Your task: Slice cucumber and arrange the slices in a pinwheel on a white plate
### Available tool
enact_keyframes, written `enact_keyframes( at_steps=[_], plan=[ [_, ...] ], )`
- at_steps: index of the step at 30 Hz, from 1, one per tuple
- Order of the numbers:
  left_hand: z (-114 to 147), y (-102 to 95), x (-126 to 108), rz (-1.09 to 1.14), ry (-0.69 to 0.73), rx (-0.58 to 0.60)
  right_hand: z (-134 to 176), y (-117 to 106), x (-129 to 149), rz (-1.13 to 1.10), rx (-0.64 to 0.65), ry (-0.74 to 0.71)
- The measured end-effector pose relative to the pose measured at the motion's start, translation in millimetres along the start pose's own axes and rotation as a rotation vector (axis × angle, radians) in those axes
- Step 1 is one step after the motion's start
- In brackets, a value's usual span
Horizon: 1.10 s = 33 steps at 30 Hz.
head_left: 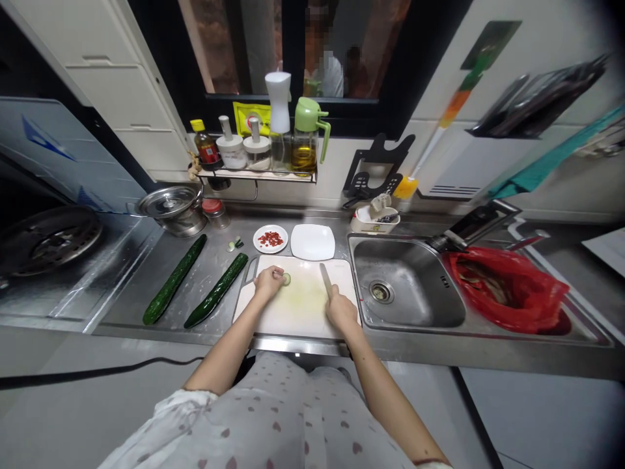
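My left hand [268,282] is closed at the left part of the white cutting board [303,319], its fingertips on a small piece of cucumber [287,279] with a pale round cut face. How long the piece is behind my fingers, I cannot tell. My right hand [340,309] grips a knife [325,280] by the handle over the board's right side, its blade pointing away from me and apart from the cucumber. Left of the board lie two whole dark green cucumbers, a longer one [176,280] and a nearer one [217,291]. Small cucumber ends [235,244] rest behind them.
Behind the board stand a plate of chopped red bits [261,245] and a white square plate [313,241]. A sink [410,306] adjoins on the right, with a red plastic bag [527,312] beyond. A lidded pot [176,212] and a condiment shelf [258,174] are at the back.
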<state>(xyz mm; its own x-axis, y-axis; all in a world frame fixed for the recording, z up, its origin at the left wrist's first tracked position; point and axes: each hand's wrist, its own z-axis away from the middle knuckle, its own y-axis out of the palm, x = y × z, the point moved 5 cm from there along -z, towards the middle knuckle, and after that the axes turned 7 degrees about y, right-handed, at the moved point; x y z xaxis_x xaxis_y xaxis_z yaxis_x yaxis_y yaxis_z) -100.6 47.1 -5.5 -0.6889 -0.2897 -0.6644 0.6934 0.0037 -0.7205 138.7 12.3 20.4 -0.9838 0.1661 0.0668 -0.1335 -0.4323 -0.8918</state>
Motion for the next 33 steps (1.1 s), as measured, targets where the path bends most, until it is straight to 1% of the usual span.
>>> enact_keyframes(
  at_steps=[3, 7, 12, 16, 19, 23, 26, 33],
  plan=[
    [11.0, 11.0, -6.6, -0.007, 0.025, 0.035, -0.1, -0.3, -0.6, 0.001, -0.011, -0.001],
    [19.5, 19.1, -10.7, -0.117, 0.062, 0.052, 0.4, 0.0, -0.6, -0.009, 0.005, -0.003],
    [21.2, 18.0, -13.3, -0.285, 0.164, 0.018, 1.2, -2.7, -0.1, 0.002, 0.010, -0.012],
    [20.6, 15.3, -12.6, -0.318, 0.193, 0.001, 4.2, -6.1, -1.4, 0.030, 0.017, -0.048],
    [20.4, 15.2, -11.2, -0.322, 0.196, 0.018, 12.5, -6.1, -1.2, 0.062, 0.021, -0.114],
    [20.2, 15.2, -9.9, -0.315, 0.181, 0.044, 31.6, -2.2, 5.8, 0.121, 0.044, -0.264],
    [20.0, 13.8, -10.4, -0.298, 0.170, 0.052, 43.1, -0.7, 12.0, 0.156, 0.052, -0.344],
    [19.1, 12.3, -10.3, -0.297, 0.164, 0.060, 46.9, -0.8, 17.9, 0.195, 0.065, -0.383]
  ],
)
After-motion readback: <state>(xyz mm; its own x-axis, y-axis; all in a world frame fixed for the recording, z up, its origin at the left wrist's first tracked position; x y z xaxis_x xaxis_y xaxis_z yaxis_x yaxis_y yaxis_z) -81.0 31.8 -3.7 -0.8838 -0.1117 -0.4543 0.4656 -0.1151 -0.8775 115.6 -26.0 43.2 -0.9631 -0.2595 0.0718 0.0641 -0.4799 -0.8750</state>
